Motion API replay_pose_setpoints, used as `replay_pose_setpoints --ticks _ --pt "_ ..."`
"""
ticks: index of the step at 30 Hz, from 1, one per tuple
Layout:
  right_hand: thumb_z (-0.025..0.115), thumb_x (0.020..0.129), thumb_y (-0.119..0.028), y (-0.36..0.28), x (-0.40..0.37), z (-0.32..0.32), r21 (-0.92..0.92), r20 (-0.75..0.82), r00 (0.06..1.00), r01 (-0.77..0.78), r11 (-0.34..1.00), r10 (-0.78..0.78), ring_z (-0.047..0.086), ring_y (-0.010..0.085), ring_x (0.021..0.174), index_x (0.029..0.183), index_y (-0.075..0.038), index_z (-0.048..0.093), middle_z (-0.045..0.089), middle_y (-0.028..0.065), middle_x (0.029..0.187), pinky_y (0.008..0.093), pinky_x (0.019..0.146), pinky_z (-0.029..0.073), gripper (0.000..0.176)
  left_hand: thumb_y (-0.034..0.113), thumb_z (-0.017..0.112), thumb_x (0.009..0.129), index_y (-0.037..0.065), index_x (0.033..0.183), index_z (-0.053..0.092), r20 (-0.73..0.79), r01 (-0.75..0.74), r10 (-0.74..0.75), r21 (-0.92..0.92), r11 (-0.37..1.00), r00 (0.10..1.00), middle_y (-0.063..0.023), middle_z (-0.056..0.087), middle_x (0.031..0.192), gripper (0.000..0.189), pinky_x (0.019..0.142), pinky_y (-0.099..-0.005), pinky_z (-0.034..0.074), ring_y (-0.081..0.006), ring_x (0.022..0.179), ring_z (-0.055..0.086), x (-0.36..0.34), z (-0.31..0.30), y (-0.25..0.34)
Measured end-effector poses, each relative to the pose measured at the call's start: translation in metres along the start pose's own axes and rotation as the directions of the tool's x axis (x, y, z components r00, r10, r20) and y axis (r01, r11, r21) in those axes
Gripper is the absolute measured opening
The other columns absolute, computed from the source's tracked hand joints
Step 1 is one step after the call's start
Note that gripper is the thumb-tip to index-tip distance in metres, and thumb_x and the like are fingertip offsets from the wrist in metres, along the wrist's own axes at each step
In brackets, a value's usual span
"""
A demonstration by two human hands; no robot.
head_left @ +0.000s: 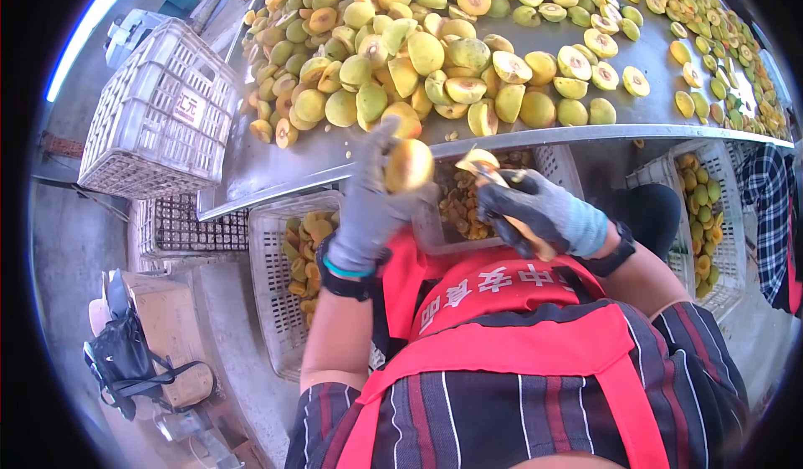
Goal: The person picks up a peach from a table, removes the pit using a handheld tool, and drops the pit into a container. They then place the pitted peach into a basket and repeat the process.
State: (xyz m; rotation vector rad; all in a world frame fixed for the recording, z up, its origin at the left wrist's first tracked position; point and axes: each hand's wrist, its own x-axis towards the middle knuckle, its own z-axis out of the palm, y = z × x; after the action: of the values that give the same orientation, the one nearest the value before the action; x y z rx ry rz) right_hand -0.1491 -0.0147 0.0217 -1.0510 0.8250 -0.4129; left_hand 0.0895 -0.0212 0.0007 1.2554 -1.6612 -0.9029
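Observation:
My left hand point(372, 197), in a grey glove, is closed around a peach half point(409, 166) with its yellow cut face turned to me. It is held just in front of the metal table's near edge. To its right, my right hand point(544, 210), in a grey and black glove, grips a wooden-handled tool point(529, 237). A yellow piece of fruit point(479, 161) is at the tool's far end and hides the tip, so its shape cannot be made out. Both hands are slightly blurred, above a crate of fruit scraps point(460, 210).
Halved peaches point(360, 72) are heaped on the metal table point(326, 164). White crates with peach pieces stand below at left point(272, 302) and right point(732, 252). A stacked white crate point(159, 109) is beside the table. Another person's plaid sleeve point(765, 218) shows at far right.

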Motion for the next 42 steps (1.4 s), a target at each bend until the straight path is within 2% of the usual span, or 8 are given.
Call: replay_pose_setpoints --ticks 7,10,13,21,27,33,37,42 --pt "0.063 0.081 -0.045 0.014 0.02 0.009 0.02 -0.228 0.972 -0.058 0.998 0.061 0.051 0.0122 0.041 0.083 -0.004 0.058 0.054 0.0042 0.056 0.0266 0.037 0.042 0.041 0.016 0.07 0.076 0.005 0.131 0.036 0.062 0.085 -0.062 -0.508 0.857 0.996 -0.0113 0.048 0.117 0.066 0.075 -0.0261 0.049 -0.0161 0.093 0.054 -0.016 0.053 0.015" --pt "0.066 0.08 -0.038 0.015 0.019 0.013 0.017 -0.202 0.977 0.072 0.997 -0.067 0.057 0.0207 0.047 0.095 -0.003 0.056 0.059 0.0097 0.062 0.033 0.043 0.046 0.04 0.055 0.031 0.091 0.011 0.13 0.041 0.308 0.349 -0.328 -0.934 0.073 0.893 -0.0115 0.057 0.109 0.059 0.042 -0.0177 0.043 -0.0161 0.065 0.058 -0.016 0.069 0.018" --pt "0.065 0.08 -0.036 0.033 0.026 0.007 -0.638 -0.286 0.77 0.291 0.713 -0.57 0.061 0.032 0.06 0.1 -0.002 0.053 0.061 0.0182 0.071 0.0376 0.053 0.048 0.041 0.05 0.034 0.093 0.01 0.129 0.041 0.24 0.304 -0.345 -0.942 0.143 0.908 -0.0103 0.057 0.11 0.054 0.047 -0.0201 0.046 -0.0168 0.073 0.059 -0.017 0.066 0.01" --pt "0.059 0.083 -0.034 0.022 0.012 0.012 -0.784 -0.171 0.869 0.165 0.598 -0.465 0.059 0.0388 0.068 0.097 0.004 0.05 0.059 0.0236 0.073 0.043 0.059 0.046 0.042 0.044 0.032 0.096 0.002 0.121 0.047 -0.184 0.049 -0.179 -0.55 0.833 0.967 -0.0103 0.059 0.1 0.052 0.074 -0.0276 0.048 -0.0163 0.087 0.057 -0.011 0.071 0.014" --pt "0.062 0.079 -0.034 0.022 0.013 0.026 -0.295 -0.163 0.97 0.124 0.947 -0.178 0.059 0.0386 0.07 0.095 0.002 0.051 0.059 0.0232 0.074 0.0426 0.062 0.048 0.041 0.037 0.032 0.097 -0.003 0.111 0.055 -0.295 -0.102 -0.04 -0.45 0.887 0.955 -0.0104 0.061 0.094 0.049 0.076 -0.0279 0.047 -0.0158 0.082 0.058 -0.009 0.075 0.004" --pt "0.059 0.081 -0.033 0.01 0.007 0.028 -0.77 -0.101 0.928 0.156 0.619 -0.359 0.06 0.0353 0.069 0.093 0.002 0.053 0.059 0.0206 0.074 0.0403 0.065 0.048 0.037 0.024 0.04 0.097 -0.003 0.099 0.061 -0.176 -0.06 -0.023 -0.455 0.888 0.984 -0.0114 0.063 0.093 0.035 0.082 -0.0318 0.045 -0.0165 0.087 0.058 -0.006 0.069 0.01" --pt "0.054 0.086 -0.036 0.009 0.009 0.019 -0.259 0.108 0.993 0.065 0.964 -0.038 0.057 0.0242 0.05 0.086 -0.001 0.055 0.057 0.0135 0.063 0.0344 0.048 0.046 0.035 0.024 0.04 0.096 -0.004 0.1 0.061 -0.13 -0.046 -0.024 -0.51 0.859 0.991 -0.0121 0.064 0.092 0.034 0.08 -0.0309 0.045 -0.0174 0.083 0.059 -0.004 0.067 0.009" --pt "0.045 0.093 -0.034 0.016 0.005 0.015 0.446 0.371 0.927 -0.221 0.867 0.045 0.042 0.0125 0.035 0.079 -0.008 0.054 0.047 0.0018 0.053 0.0265 0.034 0.035 0.031 0.026 0.043 0.095 -0.005 0.104 0.059 -0.111 -0.044 -0.012 -0.486 0.873 0.994 -0.0133 0.064 0.091 0.036 0.075 -0.0285 0.046 -0.0177 0.084 0.059 0.001 0.069 0.018"
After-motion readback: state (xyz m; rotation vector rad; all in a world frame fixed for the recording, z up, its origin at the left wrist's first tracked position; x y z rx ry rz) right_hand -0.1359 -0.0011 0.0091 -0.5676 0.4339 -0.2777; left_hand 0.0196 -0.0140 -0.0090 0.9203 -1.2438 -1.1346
